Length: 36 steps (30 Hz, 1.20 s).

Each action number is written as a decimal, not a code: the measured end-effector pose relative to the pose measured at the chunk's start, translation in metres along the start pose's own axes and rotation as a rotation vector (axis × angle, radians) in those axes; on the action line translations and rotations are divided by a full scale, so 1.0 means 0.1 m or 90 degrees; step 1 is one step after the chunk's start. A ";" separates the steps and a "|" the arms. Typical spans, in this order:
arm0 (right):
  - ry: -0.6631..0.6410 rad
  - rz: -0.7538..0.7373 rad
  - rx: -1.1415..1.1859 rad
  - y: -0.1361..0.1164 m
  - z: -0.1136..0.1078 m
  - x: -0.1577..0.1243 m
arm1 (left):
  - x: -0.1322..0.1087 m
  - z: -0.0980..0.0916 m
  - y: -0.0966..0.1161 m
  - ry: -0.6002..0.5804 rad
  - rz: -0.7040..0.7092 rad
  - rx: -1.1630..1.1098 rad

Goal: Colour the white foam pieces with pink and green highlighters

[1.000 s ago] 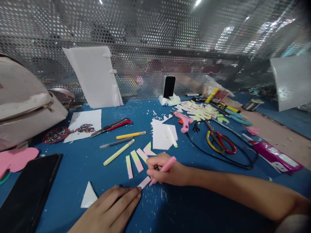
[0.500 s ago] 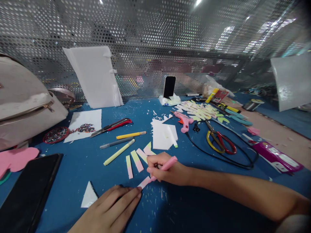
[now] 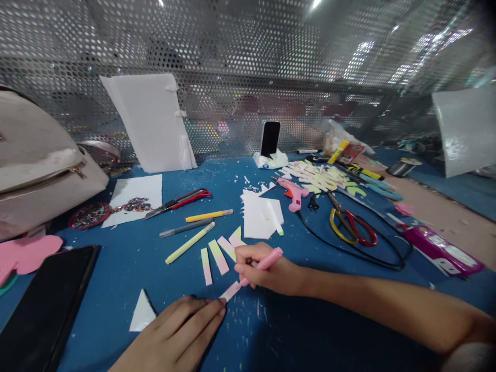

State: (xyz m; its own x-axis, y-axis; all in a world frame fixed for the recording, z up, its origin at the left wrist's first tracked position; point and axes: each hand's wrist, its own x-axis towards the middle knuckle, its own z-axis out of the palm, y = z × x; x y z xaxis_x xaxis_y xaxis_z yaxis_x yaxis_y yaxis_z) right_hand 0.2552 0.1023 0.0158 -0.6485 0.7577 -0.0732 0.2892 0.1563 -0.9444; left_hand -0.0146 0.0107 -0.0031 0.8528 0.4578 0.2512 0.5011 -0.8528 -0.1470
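Note:
A pink marker [image 3: 270,259] is gripped in my right hand [image 3: 259,268], tip down on the near-right end of a small paper strip [image 3: 231,292]. Pink colour shows on that end of the strip; the rest looks pale. My left hand [image 3: 182,330] lies flat on the table, its outstretched fingertips pressing the strip's other end; its thumb is hidden. Just beyond my hands are several pink-and-yellow strips [image 3: 219,257]. A white triangular scrap [image 3: 142,312] lies beside my left hand.
Further off lie a yellow-green marker [image 3: 189,243], a box cutter [image 3: 178,203], white paper [image 3: 258,217], a pink glue gun [image 3: 293,194] with its black cord, scissors [image 3: 351,225] and a strip pile [image 3: 318,175]. Left stand a phone [image 3: 50,305] and a bag [image 3: 42,165].
The pink marker and my right hand have shifted only very slightly. My left hand and the strip stay in place.

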 end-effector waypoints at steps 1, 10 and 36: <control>0.009 0.004 0.002 0.00 0.00 0.00 | 0.00 0.00 0.00 -0.001 0.001 0.003; 0.016 0.000 -0.005 -0.01 0.00 0.00 | 0.01 0.02 0.00 0.002 0.006 0.004; 0.022 -0.008 0.026 0.01 0.00 0.00 | 0.01 -0.01 0.00 0.008 0.013 0.011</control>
State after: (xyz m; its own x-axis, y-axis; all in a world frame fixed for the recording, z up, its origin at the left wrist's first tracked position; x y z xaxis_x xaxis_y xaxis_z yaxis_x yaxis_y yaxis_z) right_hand 0.2551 0.1020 0.0151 -0.6269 0.7774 -0.0515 0.2523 0.1400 -0.9575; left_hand -0.0142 0.0111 -0.0019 0.8607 0.4375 0.2601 0.4866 -0.8574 -0.1679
